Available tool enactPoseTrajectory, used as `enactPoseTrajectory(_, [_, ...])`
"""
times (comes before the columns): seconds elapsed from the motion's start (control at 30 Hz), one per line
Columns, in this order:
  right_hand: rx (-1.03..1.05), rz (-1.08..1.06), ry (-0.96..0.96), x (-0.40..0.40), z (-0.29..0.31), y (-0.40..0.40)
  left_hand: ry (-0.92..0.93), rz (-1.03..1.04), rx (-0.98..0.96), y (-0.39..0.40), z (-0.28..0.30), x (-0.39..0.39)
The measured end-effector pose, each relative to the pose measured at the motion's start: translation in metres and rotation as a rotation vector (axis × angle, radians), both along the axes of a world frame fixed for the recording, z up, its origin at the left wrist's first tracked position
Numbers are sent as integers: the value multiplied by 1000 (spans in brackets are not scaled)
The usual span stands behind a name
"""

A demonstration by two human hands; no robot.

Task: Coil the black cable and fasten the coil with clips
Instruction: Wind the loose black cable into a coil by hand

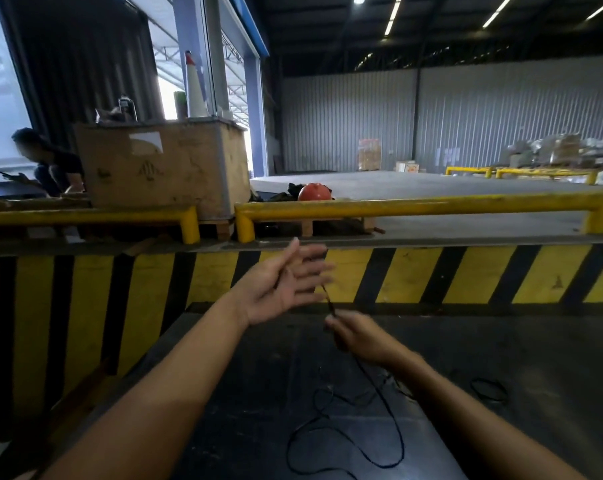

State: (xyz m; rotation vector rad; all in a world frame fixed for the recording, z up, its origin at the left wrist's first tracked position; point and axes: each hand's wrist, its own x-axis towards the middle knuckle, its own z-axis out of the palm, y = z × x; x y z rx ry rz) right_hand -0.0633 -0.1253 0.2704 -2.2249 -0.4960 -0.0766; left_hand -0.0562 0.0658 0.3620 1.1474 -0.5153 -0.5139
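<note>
A thin black cable point(393, 420) lies in loose loops on the dark table surface point(258, 375) and rises to my hands. My right hand point(355, 336) is closed on the cable's upper part, pinching it just below my left hand. My left hand point(286, 282) is raised palm-up with fingers spread; a strand of the cable runs across its palm and fingers. Both hands are blurred by motion. A small separate black loop point(488, 389) lies on the surface to the right of my right forearm. I see no clips.
A yellow-and-black striped dock edge point(431, 275) rises just beyond the table. Yellow guard rails point(414, 206) run on top of it. Behind stand a large cardboard box point(161, 168), a red helmet point(314, 192) and a seated person point(50, 164) at far left.
</note>
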Motion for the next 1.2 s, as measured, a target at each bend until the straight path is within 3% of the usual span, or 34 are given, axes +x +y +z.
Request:
enactPoseTrajectory(0.1, [-315,102,96,-10,-36,10,-17,139,-265,-12,12,10])
enactPoseTrajectory(0.17, [-429,176,105,-18,-41,11,-75,252,-236,-14,17,17])
enactPoseTrajectory(0.27, [-449,157,63,-22,-19,-8,-246,420,59,-4,13,29])
enactPoseTrajectory(0.37, [-342,70,33,-16,18,-42,-439,457,521,18,0,46])
enactPoseTrajectory(0.47, [-224,9,-113,-11,60,-65,-605,288,1070,32,-17,53])
enactPoseTrajectory(0.53, [-134,-64,-276,-9,85,-70,-556,115,1226,29,-25,44])
enactPoseTrajectory(0.6, [-73,-183,-438,-3,101,-72,-422,-40,1185,20,-26,29])
enactPoseTrajectory(0.73, [65,-406,-599,15,98,-64,-143,-278,789,-1,-17,3])
enactPoseTrajectory(0.83, [118,-475,-461,25,71,-57,-91,-400,541,-15,-10,-7])
enactPoseTrajectory(0.9, [20,-328,-291,26,40,-48,-89,-457,343,-24,-2,-11])
enactPoseTrajectory(1.03, [-159,-22,4,-4,-8,-7,-145,-247,53,-37,20,-8])
enactPoseTrajectory(1.2, [-432,133,-13,-29,-6,-4,-268,116,207,-27,10,24])
